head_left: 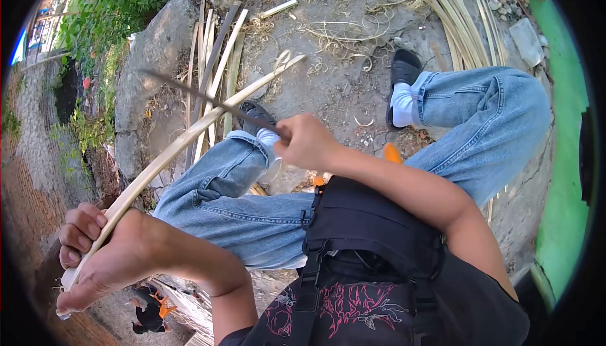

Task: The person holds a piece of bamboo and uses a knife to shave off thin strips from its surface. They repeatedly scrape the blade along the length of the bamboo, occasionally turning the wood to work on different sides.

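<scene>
Left hand (pixel 112 251): fingers curled over the lower part of a pale strip (pixel 165 154), pressing it against the palm, the thumb lying near its bottom end.
Pale strip: runs from the left hand up and to the right, slightly bowed, passing above the left knee; its far end stands well beyond both hands.
Curl: a thin shaving (pixel 283 59) loops up close to the strip's far end.
Right hand (pixel 309 143): closed in a fist around the near end of a dark blade (pixel 173 83), the grip hidden by the fingers; it sits to the right of the strip, apart from it.
Dark blade: points up and to the left, crossing over the middle of the strip; whether edge and strip touch I cannot tell.
Lap: blue jeans (pixel 233 223) with knees spread, a black bag (pixel 379 220) against the body.
Feet: dark sandals (pixel 406 67) over white socks (pixel 402 103).
Ground: loose strips (pixel 218 62) beyond the left foot, a larger bundle (pixel 456 21) beyond the right, curled shavings (pixel 344 33) scattered between.
</scene>
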### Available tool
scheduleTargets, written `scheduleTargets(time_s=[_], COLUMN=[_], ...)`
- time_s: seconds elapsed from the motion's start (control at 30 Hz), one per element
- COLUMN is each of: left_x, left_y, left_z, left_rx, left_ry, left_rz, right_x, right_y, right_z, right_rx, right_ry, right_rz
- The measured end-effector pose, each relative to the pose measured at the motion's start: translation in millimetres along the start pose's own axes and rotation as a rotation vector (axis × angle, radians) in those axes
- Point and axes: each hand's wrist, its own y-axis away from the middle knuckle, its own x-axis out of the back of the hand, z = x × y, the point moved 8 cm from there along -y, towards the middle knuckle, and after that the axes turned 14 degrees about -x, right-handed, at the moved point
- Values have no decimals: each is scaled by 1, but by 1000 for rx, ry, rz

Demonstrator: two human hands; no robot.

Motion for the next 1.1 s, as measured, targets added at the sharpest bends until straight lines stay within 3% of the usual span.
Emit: scheduleTargets(time_s=[0.03,0.07,0.13,0.2,0.27,0.37,0.47,0.53,0.57,0.6,0.7,0.77,0.9,1.07,1.1], left_x=[1,1,-4,-3,-3,-2,-3,0,2,-1,-6,-6,-5,-3,-4], left_y=[-1,-1,-2,-3,-6,-4,-2,-6,-7,-7,-5,-8,-7,-6,-5], left_z=[2,3,-1,-5,-10,-7,-4,-12,-16,-14,-10,-15,-19,-22,-18], left_rx=[-5,-11,-12,22,16,24,37,56,69,61,61,77,108,195,174], left_ry=[-1,1,30,13,46,19,27,42,53,52,28,37,201,479,412], left_rz=[-14,-24,-1,10,12,-3,2,19,29,37,42,39,-48,-142,-123], right_x=[2,17,39,13,2,-6,4,16,29,46,31,13,-4,-10,-9], right_y=[-27,-49,-63,-62,-28,6,-29,-77,-89,-85,-84,-87,-37,29,29], right_z=[60,106,98,74,3,-41,31,153,196,194,170,124,10,-63,-60], right_rx=[-256,-288,-302,-319,-50,249,-69,-409,-453,-496,-627,-362,-78,175,159], right_ry=[45,110,184,198,102,-20,75,178,236,293,124,145,35,-62,-69], right_rz=[-6,58,135,82,56,51,16,92,163,235,160,164,-30,-134,-147])
